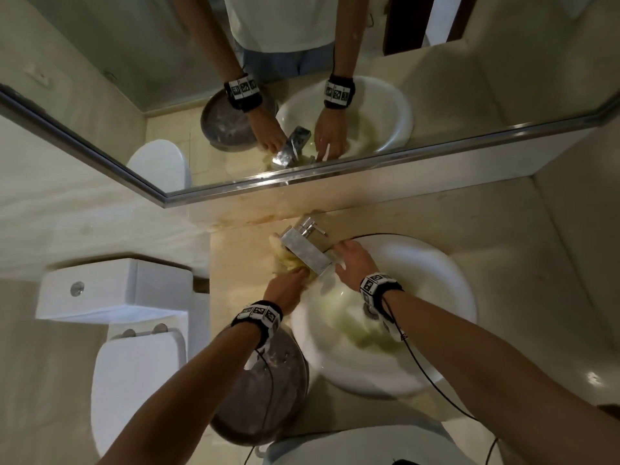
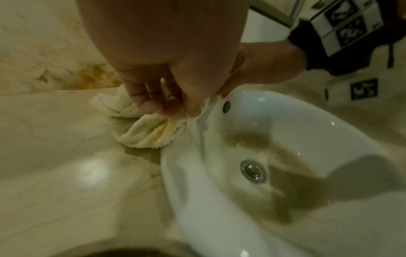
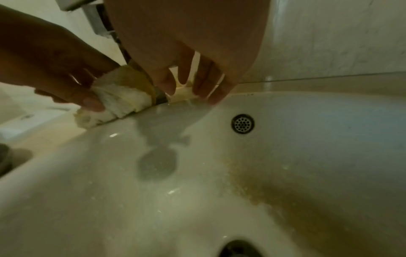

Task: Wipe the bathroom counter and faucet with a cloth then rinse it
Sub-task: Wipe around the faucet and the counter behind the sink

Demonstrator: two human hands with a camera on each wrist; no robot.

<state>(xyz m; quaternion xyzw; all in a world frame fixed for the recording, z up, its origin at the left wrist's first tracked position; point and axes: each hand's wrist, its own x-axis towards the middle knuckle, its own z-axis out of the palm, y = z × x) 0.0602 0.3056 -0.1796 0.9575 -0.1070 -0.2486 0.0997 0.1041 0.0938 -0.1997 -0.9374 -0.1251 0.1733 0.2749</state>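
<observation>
A pale yellow cloth lies bunched on the beige counter, against the left side of the square chrome faucet. My left hand pinches the cloth between thumb and fingers at the sink's rim. My right hand is on the faucet's other side, over the white round sink. In the right wrist view its fingers hang nearly straight, tips at the rim where a strip of cloth shows behind them. There the left hand grips the cloth.
Brownish staining runs down the sink's wall toward the drain. A grey metal basin sits on the counter under my left forearm. A white toilet stands at the left. A mirror covers the wall behind the faucet.
</observation>
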